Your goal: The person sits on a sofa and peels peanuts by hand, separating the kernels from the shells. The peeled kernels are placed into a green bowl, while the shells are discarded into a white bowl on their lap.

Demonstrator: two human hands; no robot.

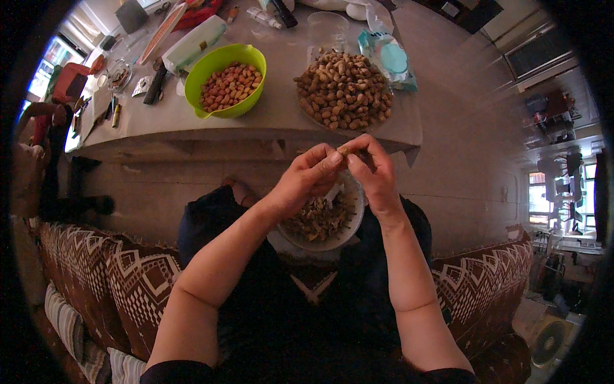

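Both hands meet above a round bin [360, 211] of peanut shells [319, 218] between my knees. My left hand [314, 173] pinches one end of an unshelled peanut [346, 150]; my right hand [371, 165] has its thumb and fingers on the same peanut. Beyond them, on the table, a heap of unshelled peanuts [348, 89] lies on a round plate or tray whose edge is mostly covered. A lime-green bowl [192, 91] with shelled, reddish peanuts [230, 86] stands to its left.
The table's front edge [216, 129] runs just beyond my hands. A pack of wipes [393, 60] lies right of the heap, a clear container [328, 29] behind it. Left of the bowl are a plastic-wrapped pack [194, 43] and a dark flashlight-like object [155, 86]. Another person's arm [36, 113] shows at far left.
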